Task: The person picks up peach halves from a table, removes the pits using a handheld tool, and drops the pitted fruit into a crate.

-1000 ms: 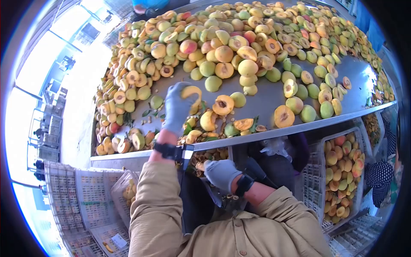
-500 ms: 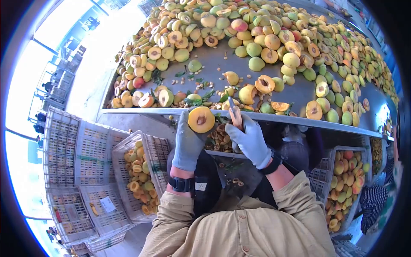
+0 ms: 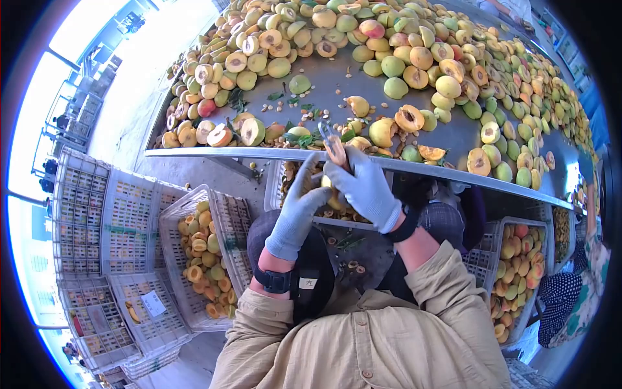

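Note:
My left hand, in a grey-blue glove, is raised below the table edge, its thumb and fingers apart with nothing seen between them. Close on its right, my gloved right hand is closed round a small tool with a brownish handle and a metal loop at its tip. The tool points up over the metal table's rim. Below and between the hands, yellow fruit shows in part above a crate; whether a hand touches it cannot be told. Halved fruit with a dark centre lies on the table.
A large heap of whole and halved fruit covers much of the table. Crates of fruit stand at the left and right. Stacked crates are at far left. Another person's patterned clothing shows at the right edge.
The halved yellow fruit has left my left hand's raised grasp, and that hand has opened. My right hand and the tool have moved left, towards it. The view has shifted slightly.

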Demonstrator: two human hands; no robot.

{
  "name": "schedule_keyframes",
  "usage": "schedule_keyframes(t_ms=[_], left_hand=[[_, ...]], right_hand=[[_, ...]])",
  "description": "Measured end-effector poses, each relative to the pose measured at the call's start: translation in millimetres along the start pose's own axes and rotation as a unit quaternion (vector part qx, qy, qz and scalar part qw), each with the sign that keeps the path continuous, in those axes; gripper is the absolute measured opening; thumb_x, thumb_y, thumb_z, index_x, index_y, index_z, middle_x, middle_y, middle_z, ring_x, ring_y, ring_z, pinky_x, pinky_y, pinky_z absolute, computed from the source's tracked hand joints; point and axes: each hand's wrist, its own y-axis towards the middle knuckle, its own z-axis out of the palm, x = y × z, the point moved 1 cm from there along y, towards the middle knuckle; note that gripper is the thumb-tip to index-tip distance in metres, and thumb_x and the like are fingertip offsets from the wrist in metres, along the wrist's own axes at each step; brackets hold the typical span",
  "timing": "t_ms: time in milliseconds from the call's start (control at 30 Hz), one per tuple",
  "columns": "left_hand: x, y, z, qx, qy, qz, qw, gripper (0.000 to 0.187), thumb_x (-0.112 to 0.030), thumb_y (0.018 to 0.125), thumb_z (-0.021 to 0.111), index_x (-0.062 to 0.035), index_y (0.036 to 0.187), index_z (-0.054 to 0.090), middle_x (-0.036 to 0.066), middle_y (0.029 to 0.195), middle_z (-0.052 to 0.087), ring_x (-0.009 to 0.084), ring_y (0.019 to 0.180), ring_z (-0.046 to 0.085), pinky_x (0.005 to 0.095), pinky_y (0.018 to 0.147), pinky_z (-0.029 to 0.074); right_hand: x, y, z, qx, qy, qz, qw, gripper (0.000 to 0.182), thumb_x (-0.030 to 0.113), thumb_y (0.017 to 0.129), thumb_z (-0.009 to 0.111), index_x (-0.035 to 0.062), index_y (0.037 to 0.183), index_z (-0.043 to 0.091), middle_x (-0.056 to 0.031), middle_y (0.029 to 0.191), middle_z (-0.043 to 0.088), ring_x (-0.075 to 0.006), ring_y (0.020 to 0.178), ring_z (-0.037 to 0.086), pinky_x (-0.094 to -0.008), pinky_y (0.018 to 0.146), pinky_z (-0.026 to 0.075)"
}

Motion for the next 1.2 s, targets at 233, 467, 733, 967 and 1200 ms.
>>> schedule_keyframes(t_ms=[233, 467, 733, 967, 1200], left_hand=[[3, 7, 1, 0.067, -0.14, 0.092, 0.984, 0.056, -0.006, 0.074, 0.057, -0.0006, 0.127, 0.04, 0.012, 0.119, 0.051, 0.0227, 0.111, 0.051, 0.0371, 0.1, 0.038], [7, 8, 6, -0.022, -0.184, 0.053, 0.981, 0.041, -0.02, 0.088, 0.053, -0.0011, 0.123, 0.043, 0.013, 0.115, 0.054, 0.0252, 0.108, 0.053, 0.0398, 0.096, 0.041], [3, 3, 10, -0.068, -0.01, 0.132, 0.989, 0.035, -0.017, 0.091, 0.055, -0.0067, 0.123, 0.044, 0.008, 0.115, 0.052, 0.0172, 0.102, 0.054, 0.0322, 0.086, 0.048], [11, 10, 5, -0.061, -0.17, 0.073, 0.981, 0.048, -0.047, 0.095, 0.037, -0.0065, 0.121, 0.045, 0.009, 0.111, 0.054, 0.0196, 0.103, 0.054, 0.0338, 0.092, 0.045], [14, 12, 12, -0.102, -0.1, 0.129, 0.981, 0.05, -0.05, 0.094, 0.036, -0.0083, 0.121, 0.045, 0.007, 0.109, 0.054, 0.0164, 0.099, 0.055, 0.0306, 0.088, 0.046]], right_hand=[[10, -9, -14, -0.088, 0.112, 0.042, 0.989, 0.024, 0.021, 0.086, 0.059, -0.0017, 0.093, 0.053, -0.0116, 0.071, 0.059, -0.0231, 0.067, 0.06, -0.0347, 0.061, 0.046], [-26, -18, -3, -0.021, 0.072, 0.026, 0.997, 0.027, 0.023, 0.087, 0.058, -0.0025, 0.094, 0.055, -0.009, 0.069, 0.057, -0.0161, 0.065, 0.057, -0.0317, 0.06, 0.045], [-15, -25, -18, -0.091, -0.145, -0.168, 0.971, 0.025, 0.024, 0.087, 0.056, -0.0004, 0.093, 0.051, -0.0205, 0.073, 0.059, -0.0389, 0.071, 0.059, -0.043, 0.058, 0.046], [-16, -51, 4, -0.009, -0.293, -0.092, 0.951, 0.026, 0.029, 0.088, 0.056, 0.0054, 0.086, 0.047, -0.0166, 0.063, 0.059, -0.0349, 0.06, 0.061, -0.0439, 0.052, 0.047], [-18, -44, 14, -0.007, -0.31, -0.064, 0.949, 0.027, 0.03, 0.087, 0.057, 0.0045, 0.087, 0.047, -0.0166, 0.063, 0.06, -0.0346, 0.059, 0.061, -0.0431, 0.053, 0.048]])
